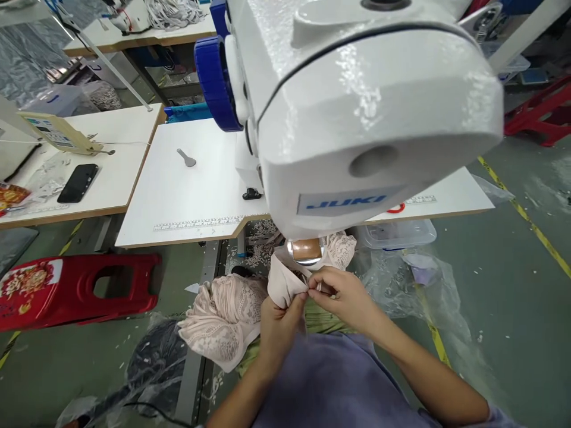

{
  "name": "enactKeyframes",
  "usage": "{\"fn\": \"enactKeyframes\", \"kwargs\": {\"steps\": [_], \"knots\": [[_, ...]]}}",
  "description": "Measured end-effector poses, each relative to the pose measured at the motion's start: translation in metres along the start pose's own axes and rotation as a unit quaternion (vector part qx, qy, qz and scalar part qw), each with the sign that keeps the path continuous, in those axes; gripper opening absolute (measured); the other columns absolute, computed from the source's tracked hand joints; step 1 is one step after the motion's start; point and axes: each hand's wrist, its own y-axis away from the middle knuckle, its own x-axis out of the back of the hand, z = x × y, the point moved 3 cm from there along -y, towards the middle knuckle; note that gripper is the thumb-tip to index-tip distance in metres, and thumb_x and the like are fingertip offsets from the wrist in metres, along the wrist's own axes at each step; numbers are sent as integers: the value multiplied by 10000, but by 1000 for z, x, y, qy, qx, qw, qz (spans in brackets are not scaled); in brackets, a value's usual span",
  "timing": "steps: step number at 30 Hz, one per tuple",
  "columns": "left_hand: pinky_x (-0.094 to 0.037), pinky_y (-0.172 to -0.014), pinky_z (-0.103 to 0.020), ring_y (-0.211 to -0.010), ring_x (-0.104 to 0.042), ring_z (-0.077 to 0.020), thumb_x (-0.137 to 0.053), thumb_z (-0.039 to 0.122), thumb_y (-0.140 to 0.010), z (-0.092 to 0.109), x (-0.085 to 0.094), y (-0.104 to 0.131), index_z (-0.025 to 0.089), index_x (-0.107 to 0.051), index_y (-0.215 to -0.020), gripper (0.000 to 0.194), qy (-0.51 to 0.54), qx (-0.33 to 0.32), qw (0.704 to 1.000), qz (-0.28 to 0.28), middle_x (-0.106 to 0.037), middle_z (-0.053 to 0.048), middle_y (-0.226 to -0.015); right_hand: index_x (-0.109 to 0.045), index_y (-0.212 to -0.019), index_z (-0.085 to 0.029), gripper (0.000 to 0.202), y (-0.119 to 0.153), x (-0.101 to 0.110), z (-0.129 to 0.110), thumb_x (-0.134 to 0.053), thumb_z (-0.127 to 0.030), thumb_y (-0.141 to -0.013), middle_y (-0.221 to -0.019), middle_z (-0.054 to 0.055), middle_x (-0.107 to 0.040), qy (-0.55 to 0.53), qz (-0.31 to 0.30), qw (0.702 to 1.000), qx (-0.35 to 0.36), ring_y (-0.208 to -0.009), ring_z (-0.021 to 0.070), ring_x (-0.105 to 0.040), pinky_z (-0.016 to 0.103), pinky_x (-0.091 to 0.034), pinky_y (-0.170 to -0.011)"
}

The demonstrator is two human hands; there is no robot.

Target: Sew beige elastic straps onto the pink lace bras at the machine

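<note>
My left hand (280, 326) is closed on the edge of a pale beige bra (283, 284), thumb on top of the fabric. Close beside it, my right hand (339, 295) pinches the same edge between thumb and fingertips. This piece hangs just under the head of a white sewing machine (379, 113); the needle area is hidden from me. A bundle of beige lace bras (227, 315) lies by my left forearm. More beige lace (341, 249) shows behind the shiny metal part (307, 251) below the machine head.
A white tabletop (191, 190) with a printed ruler carries a small grey tool (186, 158). To the left are a black phone (78, 183) on another table and a red stool (80, 291). A clear plastic box (401, 233) and plastic bags (428, 291) lie right.
</note>
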Motion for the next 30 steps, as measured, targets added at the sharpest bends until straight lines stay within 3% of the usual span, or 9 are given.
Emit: {"fn": "enactKeyframes", "kwargs": {"steps": [4, 10, 14, 17, 20, 24, 30], "knots": [[-523, -710, -287, -759, -668, -206, -657, 337, -809, 8, 4, -3, 160, -746, -855, 204, -71, -61, 995, -37, -742, -44, -795, -611, -721, -194, 108, -5, 3, -1, -598, -87, -709, -693, -31, -570, -37, -51, 998, -1, -579, 91, -494, 215, -364, -561], [-507, -675, -287, -767, -660, -221, -666, 375, -778, 7, 4, -11, 159, -716, -858, 236, -57, -17, 996, -65, -729, -51, -812, -563, -689, -183, 115, -2, -3, 5, -524, -144, -791, -645, -28, -470, -21, -47, 997, 55, -619, 109, -451, 227, -307, -568], [-476, -662, -270, -737, -623, -194, -636, 347, -794, 8, 2, -11, 164, -695, -874, 208, -101, -29, 992, -63, -701, -34, -794, -515, -641, -192, 153, 1, -4, 7, -519, -177, -794, -583, -48, -395, -41, -20, 999, 18, -575, 104, -394, 228, -285, -546], [-446, -634, -263, -678, -578, -175, -600, 352, -824, 8, 2, -10, 169, -665, -798, 196, -154, -60, 985, -51, -637, -12, -699, -562, -667, -189, 124, 1, -1, 6, -525, -198, -785, -599, -40, -429, -50, -12, 999, -3, -586, 108, -401, 235, -301, -563], [-416, -623, -260, -644, -521, -155, -549, 372, -864, 10, 4, -13, 172, -608, -771, 228, -196, -85, 975, -52, -564, 7, -660, -637, -752, -183, 136, 1, 5, 9, -546, -276, -794, -632, -23, -504, -103, -46, 992, -58, -591, 114, -428, 240, -333, -565], [-394, -613, -250, -621, -458, -135, -494, 382, -882, 19, 6, -20, 185, -522, -734, 248, -214, -86, 967, -105, -474, 32, -640, -655, -914, -189, 212, 3, 18, 17, -527, -339, -834, -670, -15, -563, -140, -62, 981, -116, -562, 112, -434, 239, -348, -543], [-419, -661, -259, -684, -488, -150, -458, 378, -899, 39, 2, -19, 179, -557, -794, 245, -240, -105, 949, -174, -533, 3, -721, -448, -872, -226, 72, 8, 30, 8, -508, -229, -832, -581, -93, -423, -48, -45, 997, -47, -501, 92, -358, 225, -268, -526]]}}
